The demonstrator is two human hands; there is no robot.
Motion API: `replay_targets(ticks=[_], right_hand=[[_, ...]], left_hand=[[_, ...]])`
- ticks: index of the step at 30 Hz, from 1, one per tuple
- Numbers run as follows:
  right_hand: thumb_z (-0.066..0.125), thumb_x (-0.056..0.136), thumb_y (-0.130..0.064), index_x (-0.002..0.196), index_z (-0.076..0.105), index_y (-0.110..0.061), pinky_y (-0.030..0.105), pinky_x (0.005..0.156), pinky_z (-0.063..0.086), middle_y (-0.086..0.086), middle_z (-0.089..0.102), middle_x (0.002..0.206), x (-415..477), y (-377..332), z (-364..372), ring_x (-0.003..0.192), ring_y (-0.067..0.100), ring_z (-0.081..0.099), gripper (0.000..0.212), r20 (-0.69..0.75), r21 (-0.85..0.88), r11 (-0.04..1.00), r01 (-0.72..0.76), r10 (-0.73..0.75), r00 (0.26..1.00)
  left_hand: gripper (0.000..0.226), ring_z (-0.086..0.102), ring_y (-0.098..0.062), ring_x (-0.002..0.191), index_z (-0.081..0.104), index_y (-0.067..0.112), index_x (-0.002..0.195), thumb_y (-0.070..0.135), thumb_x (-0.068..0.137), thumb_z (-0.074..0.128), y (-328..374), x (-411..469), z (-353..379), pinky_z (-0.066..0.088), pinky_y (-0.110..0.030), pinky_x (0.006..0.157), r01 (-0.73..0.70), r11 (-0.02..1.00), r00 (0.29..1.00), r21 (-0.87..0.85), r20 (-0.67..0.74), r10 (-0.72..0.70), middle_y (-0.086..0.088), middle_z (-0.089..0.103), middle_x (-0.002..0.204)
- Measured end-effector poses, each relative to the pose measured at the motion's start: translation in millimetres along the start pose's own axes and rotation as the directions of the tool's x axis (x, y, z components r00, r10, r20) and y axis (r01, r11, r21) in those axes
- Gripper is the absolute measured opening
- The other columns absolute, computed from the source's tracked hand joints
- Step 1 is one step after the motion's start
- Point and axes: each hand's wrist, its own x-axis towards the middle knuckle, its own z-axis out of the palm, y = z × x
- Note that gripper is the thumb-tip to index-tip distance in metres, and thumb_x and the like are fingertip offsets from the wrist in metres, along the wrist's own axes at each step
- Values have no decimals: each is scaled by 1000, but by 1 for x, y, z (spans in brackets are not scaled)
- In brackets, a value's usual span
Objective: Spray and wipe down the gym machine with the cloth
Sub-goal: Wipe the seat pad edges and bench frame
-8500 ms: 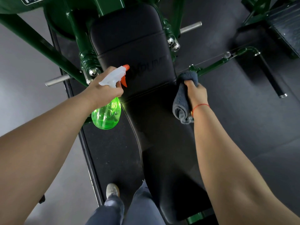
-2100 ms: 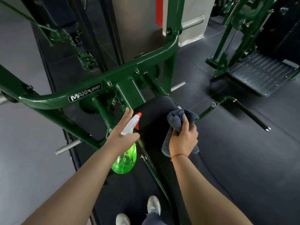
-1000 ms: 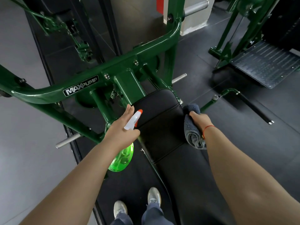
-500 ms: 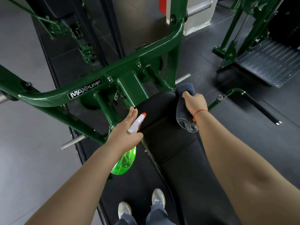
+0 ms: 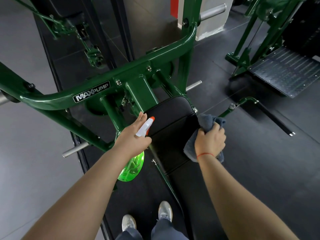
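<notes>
My left hand (image 5: 133, 142) grips one sprayer (image 5: 136, 153). Right hand (image 5: 210, 142) clutches one cloth (image 5: 207, 122) on the pad (image 5: 170, 122). Two shoes (image 5: 165, 212) below.

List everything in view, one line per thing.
green translucent spray bottle: one, white head, orange nozzle, left of the bench
grey cloth: one, bunched, at the bench's right edge
black padded bench: one, centre
dark green steel frame: one, MAXPUMP label, around the bench head
silver pegs: at least three, on the frame
second green machine: one, black footplate, upper right
pale shoes: two, bottom centre
left hand: grips the spray bottle
right hand: grips the cloth, red string at wrist
</notes>
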Motion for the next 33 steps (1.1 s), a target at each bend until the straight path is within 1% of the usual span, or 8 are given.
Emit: replay_targets(ticks=[4,10,15,21,24,27,30,33], right_hand=[[72,74,-26,125,53,-9,48,88,43,20,53,125,-59,4,16,109,41,51,57,-73,21,952,305,-303,950],[87,57,-24,116,52,-13,50,91,49,15,56,121,-111,37,28,112,34,52,69,117,-36,772,634,-627,770],[81,61,-12,120,51,-15,50,91,42,18,55,120,-61,36,16,112,37,48,66,28,-19,834,551,-550,834],[70,81,-14,136,51,-16,48,104,29,13,45,141,-43,2,8,129,36,39,58,-58,88,986,144,-139,989],[71,75,-14,132,55,-14,50,103,33,14,48,139,-78,-7,20,128,38,41,59,-38,46,963,266,-264,964],[78,64,-18,120,63,-12,50,98,41,15,57,129,-113,4,29,122,36,43,58,64,-90,811,578,-574,816],[82,57,-17,110,67,-17,45,96,36,8,59,123,-126,18,29,118,31,47,55,129,-100,546,832,-822,555],[69,68,-18,108,71,-25,40,93,38,-3,61,123,-127,14,28,115,27,53,40,220,-99,269,958,-933,285]], left_hand=[[86,42,-4,139,20,52,155,19,84,56,-2,3,2,46,-35,105,-7,1000,1000,30,0,7,43,6,157],[85,35,-3,143,22,51,155,18,85,56,-9,6,4,35,-27,103,-22,1000,1000,22,-5,22,42,6,157],[85,32,-2,145,20,52,155,21,84,54,-10,6,1,36,-28,105,-34,998,999,52,25,33,43,5,157],[85,31,-3,147,21,53,154,24,82,55,-12,3,-3,34,-36,116,-51,997,998,63,44,48,42,6,158],[79,51,-16,133,23,48,155,18,88,51,-4,0,-10,42,-36,107,-77,988,996,133,62,69,24,21,163],[77,65,-15,105,25,50,154,14,90,49,-5,-10,-18,46,-31,87,-33,998,999,51,-3,33,14,46,153],[79,58,1,57,27,50,154,12,89,52,-18,-25,-21,42,-26,66,57,995,998,-86,-28,-60,-2,65,130],[74,57,-13,60,35,58,146,15,89,54,-37,-35,-22,43,-29,65,119,983,992,-137,-30,-124,-13,69,91]])
